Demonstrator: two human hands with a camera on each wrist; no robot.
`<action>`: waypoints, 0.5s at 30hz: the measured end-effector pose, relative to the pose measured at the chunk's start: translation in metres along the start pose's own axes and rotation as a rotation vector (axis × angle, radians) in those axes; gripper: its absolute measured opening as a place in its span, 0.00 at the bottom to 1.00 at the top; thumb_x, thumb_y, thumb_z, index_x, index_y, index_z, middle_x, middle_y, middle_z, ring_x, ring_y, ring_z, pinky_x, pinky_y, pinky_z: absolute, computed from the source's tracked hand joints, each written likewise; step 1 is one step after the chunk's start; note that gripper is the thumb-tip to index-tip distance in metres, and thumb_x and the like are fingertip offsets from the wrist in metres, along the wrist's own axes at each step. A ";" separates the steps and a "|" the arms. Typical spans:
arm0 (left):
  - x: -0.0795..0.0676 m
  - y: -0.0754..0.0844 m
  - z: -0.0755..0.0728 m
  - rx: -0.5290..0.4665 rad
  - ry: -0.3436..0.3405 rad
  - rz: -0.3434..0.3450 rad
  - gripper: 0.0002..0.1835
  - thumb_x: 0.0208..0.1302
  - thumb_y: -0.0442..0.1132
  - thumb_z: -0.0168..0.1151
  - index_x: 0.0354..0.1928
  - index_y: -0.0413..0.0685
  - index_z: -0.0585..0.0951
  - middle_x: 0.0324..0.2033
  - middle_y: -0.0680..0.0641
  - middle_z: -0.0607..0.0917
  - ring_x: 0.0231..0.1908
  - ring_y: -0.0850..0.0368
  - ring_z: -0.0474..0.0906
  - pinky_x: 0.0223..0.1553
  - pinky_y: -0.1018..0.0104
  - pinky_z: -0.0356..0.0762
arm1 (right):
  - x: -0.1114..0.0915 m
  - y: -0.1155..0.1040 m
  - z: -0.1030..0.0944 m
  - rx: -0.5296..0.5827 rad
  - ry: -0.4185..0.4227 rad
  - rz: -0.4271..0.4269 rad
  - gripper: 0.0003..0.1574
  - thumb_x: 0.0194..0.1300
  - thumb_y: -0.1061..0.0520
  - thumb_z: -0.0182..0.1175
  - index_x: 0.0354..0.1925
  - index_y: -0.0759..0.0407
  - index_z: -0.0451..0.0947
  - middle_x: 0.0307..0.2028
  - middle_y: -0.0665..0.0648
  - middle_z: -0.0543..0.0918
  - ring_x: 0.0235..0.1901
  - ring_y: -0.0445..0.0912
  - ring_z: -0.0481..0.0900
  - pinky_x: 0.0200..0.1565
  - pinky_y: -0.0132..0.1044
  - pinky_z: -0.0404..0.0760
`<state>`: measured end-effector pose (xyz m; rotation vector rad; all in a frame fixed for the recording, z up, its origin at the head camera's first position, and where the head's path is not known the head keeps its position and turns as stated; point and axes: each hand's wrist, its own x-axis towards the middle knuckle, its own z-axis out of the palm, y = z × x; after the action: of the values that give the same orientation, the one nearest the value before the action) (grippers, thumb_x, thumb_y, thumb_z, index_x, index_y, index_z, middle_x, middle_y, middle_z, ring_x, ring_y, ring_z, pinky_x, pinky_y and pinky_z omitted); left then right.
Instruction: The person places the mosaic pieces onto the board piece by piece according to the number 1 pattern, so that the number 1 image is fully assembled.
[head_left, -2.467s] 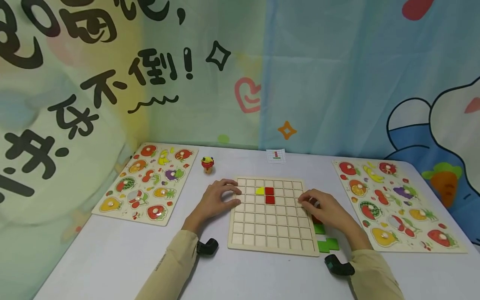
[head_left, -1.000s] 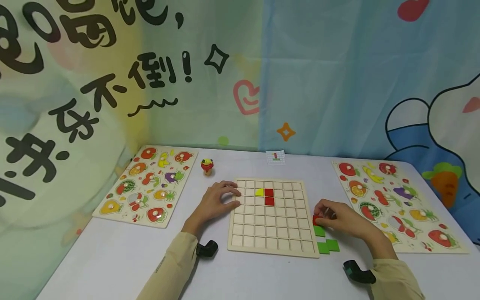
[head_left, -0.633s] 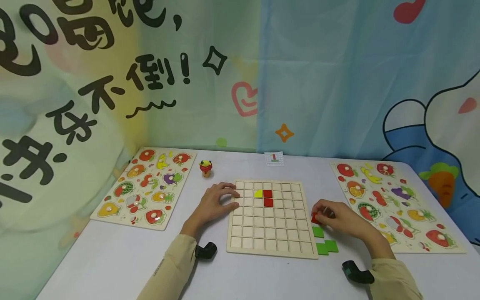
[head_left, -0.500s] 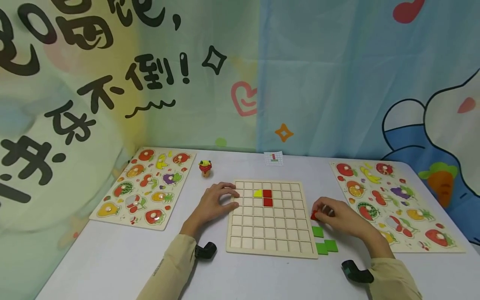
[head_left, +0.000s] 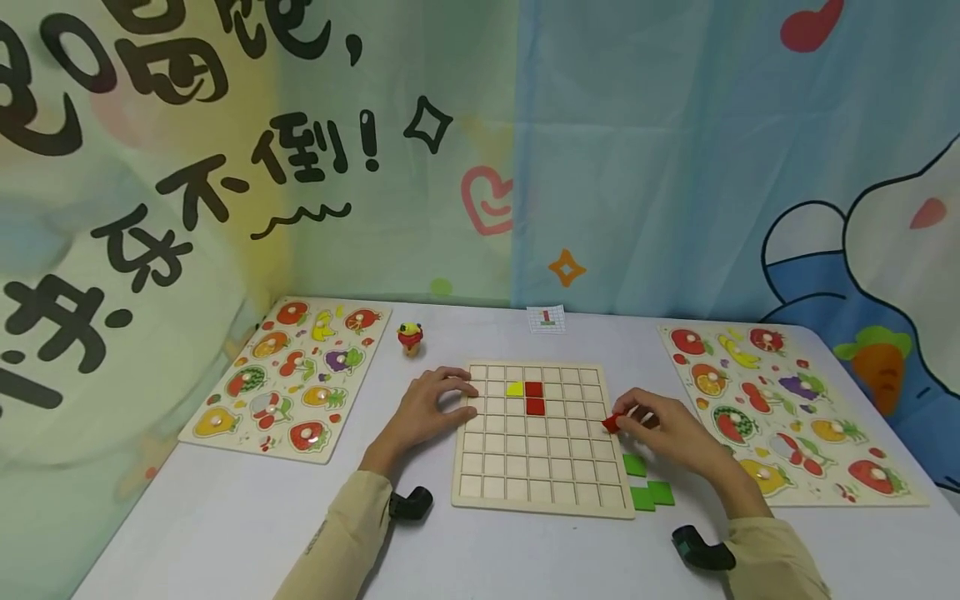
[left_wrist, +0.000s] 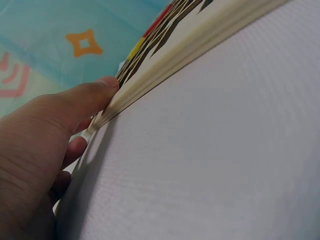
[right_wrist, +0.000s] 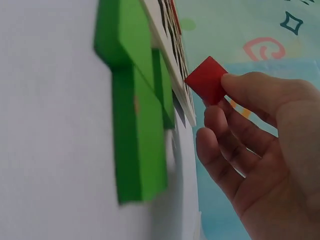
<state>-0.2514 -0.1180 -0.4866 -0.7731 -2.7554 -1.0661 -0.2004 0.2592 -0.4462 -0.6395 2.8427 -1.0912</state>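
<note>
Red block [right_wrist: 207,80] | pinched thumb-to-fingers in our right hand [head_left: 660,427], freshly lifted and not down on any square, so we'd call it mid-carry | now at the right edge of the board [head_left: 540,487], was just outside it half a second ago | our left hand [head_left: 427,417] rests relaxed opposite

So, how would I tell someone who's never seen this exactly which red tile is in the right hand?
On the white table lies a wooden grid board. At its right edge, the person's right hand pinches a small red tile in its fingers. Unlike the two red tiles lying flat on the board, this one is held at a tilt.
</note>
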 end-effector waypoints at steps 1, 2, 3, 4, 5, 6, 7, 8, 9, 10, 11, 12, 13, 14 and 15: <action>0.000 0.000 0.000 -0.001 -0.001 0.001 0.13 0.56 0.49 0.68 0.44 0.61 0.82 0.56 0.53 0.77 0.58 0.52 0.71 0.52 0.53 0.62 | 0.001 -0.001 0.001 0.000 0.003 -0.011 0.07 0.65 0.55 0.59 0.42 0.52 0.75 0.36 0.47 0.81 0.34 0.38 0.75 0.37 0.30 0.75; 0.000 0.000 0.000 -0.001 0.000 0.002 0.13 0.56 0.50 0.68 0.44 0.61 0.82 0.56 0.53 0.77 0.58 0.52 0.71 0.52 0.53 0.62 | 0.002 -0.001 0.003 -0.003 0.008 -0.025 0.07 0.65 0.55 0.60 0.42 0.52 0.75 0.36 0.47 0.81 0.34 0.38 0.75 0.37 0.30 0.76; 0.000 0.000 0.000 -0.003 0.001 0.003 0.13 0.56 0.50 0.68 0.44 0.61 0.82 0.56 0.53 0.77 0.58 0.52 0.71 0.52 0.53 0.62 | 0.003 -0.002 0.004 -0.006 0.014 -0.041 0.07 0.65 0.56 0.60 0.42 0.52 0.75 0.36 0.46 0.80 0.34 0.38 0.74 0.37 0.30 0.76; 0.000 0.000 0.000 -0.006 0.003 0.004 0.13 0.56 0.50 0.68 0.44 0.61 0.82 0.56 0.53 0.77 0.58 0.52 0.71 0.52 0.53 0.62 | 0.004 -0.002 0.005 -0.012 0.019 -0.048 0.07 0.65 0.56 0.60 0.42 0.52 0.75 0.35 0.46 0.80 0.34 0.37 0.74 0.38 0.30 0.76; 0.000 0.000 0.000 -0.010 0.005 0.005 0.13 0.56 0.50 0.68 0.44 0.61 0.83 0.56 0.53 0.77 0.58 0.52 0.71 0.52 0.52 0.62 | 0.004 -0.003 0.006 -0.011 0.020 -0.051 0.07 0.65 0.56 0.60 0.42 0.52 0.75 0.35 0.46 0.80 0.34 0.37 0.74 0.37 0.30 0.76; 0.000 0.000 0.000 -0.012 0.006 0.007 0.13 0.56 0.50 0.68 0.44 0.61 0.83 0.56 0.53 0.77 0.58 0.51 0.71 0.52 0.52 0.62 | 0.005 -0.004 0.007 -0.009 0.021 -0.049 0.07 0.65 0.56 0.60 0.41 0.52 0.75 0.35 0.46 0.80 0.34 0.37 0.74 0.37 0.30 0.76; 0.000 0.000 0.000 -0.015 0.007 0.008 0.13 0.56 0.49 0.68 0.44 0.60 0.83 0.56 0.53 0.77 0.58 0.51 0.71 0.52 0.52 0.62 | 0.006 -0.005 0.008 -0.006 0.018 -0.044 0.07 0.65 0.56 0.60 0.41 0.52 0.75 0.34 0.46 0.80 0.33 0.37 0.74 0.38 0.30 0.76; 0.000 0.000 0.000 -0.016 0.007 0.007 0.13 0.56 0.49 0.68 0.44 0.60 0.83 0.56 0.53 0.77 0.58 0.51 0.71 0.52 0.52 0.62 | 0.007 -0.005 0.009 -0.004 0.015 -0.038 0.07 0.65 0.55 0.60 0.41 0.52 0.75 0.34 0.46 0.81 0.33 0.36 0.74 0.38 0.30 0.76; -0.001 0.001 0.000 -0.018 0.006 0.006 0.13 0.56 0.49 0.68 0.44 0.60 0.83 0.55 0.53 0.78 0.58 0.51 0.71 0.52 0.52 0.62 | 0.007 -0.006 0.010 -0.001 0.010 -0.036 0.07 0.65 0.55 0.59 0.42 0.52 0.75 0.34 0.46 0.81 0.33 0.36 0.74 0.37 0.30 0.76; -0.001 0.001 -0.001 -0.017 0.004 0.005 0.13 0.56 0.49 0.68 0.44 0.60 0.83 0.55 0.53 0.78 0.58 0.51 0.71 0.52 0.52 0.62 | 0.008 -0.007 0.011 0.000 0.007 -0.035 0.07 0.65 0.54 0.59 0.42 0.53 0.75 0.34 0.46 0.81 0.33 0.36 0.75 0.37 0.30 0.76; -0.001 0.001 -0.001 -0.013 0.001 0.002 0.13 0.56 0.49 0.68 0.44 0.60 0.83 0.55 0.53 0.77 0.58 0.52 0.71 0.53 0.53 0.62 | 0.008 -0.008 0.012 0.002 0.006 -0.033 0.07 0.65 0.54 0.59 0.42 0.53 0.75 0.34 0.46 0.81 0.33 0.36 0.75 0.37 0.30 0.76; -0.001 0.001 -0.001 -0.008 -0.002 0.001 0.13 0.56 0.50 0.67 0.44 0.60 0.83 0.55 0.53 0.77 0.57 0.52 0.71 0.52 0.53 0.62 | 0.009 -0.009 0.013 0.003 0.008 -0.035 0.08 0.65 0.54 0.59 0.42 0.53 0.75 0.34 0.46 0.81 0.33 0.36 0.75 0.37 0.30 0.76; -0.001 0.002 -0.001 -0.006 -0.003 -0.002 0.13 0.56 0.50 0.67 0.44 0.60 0.83 0.55 0.53 0.77 0.57 0.52 0.71 0.53 0.53 0.62 | 0.009 -0.009 0.014 0.001 0.007 -0.040 0.08 0.65 0.54 0.59 0.42 0.54 0.75 0.34 0.47 0.81 0.33 0.36 0.75 0.37 0.30 0.76; -0.001 0.002 -0.002 -0.005 -0.004 -0.003 0.13 0.57 0.50 0.67 0.44 0.60 0.83 0.55 0.53 0.77 0.57 0.52 0.71 0.52 0.53 0.62 | 0.010 -0.010 0.014 0.001 0.007 -0.042 0.08 0.66 0.54 0.59 0.42 0.54 0.75 0.34 0.46 0.81 0.33 0.36 0.75 0.37 0.30 0.75; -0.001 0.003 -0.002 -0.005 -0.003 -0.004 0.13 0.56 0.49 0.67 0.44 0.60 0.83 0.55 0.53 0.78 0.57 0.52 0.71 0.52 0.53 0.62 | 0.011 -0.011 0.015 -0.002 0.007 -0.047 0.08 0.66 0.54 0.59 0.43 0.54 0.75 0.34 0.46 0.81 0.33 0.36 0.75 0.37 0.30 0.75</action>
<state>-0.2498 -0.1182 -0.4835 -0.7711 -2.7586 -1.0733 -0.2039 0.2382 -0.4492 -0.7079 2.8487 -1.0998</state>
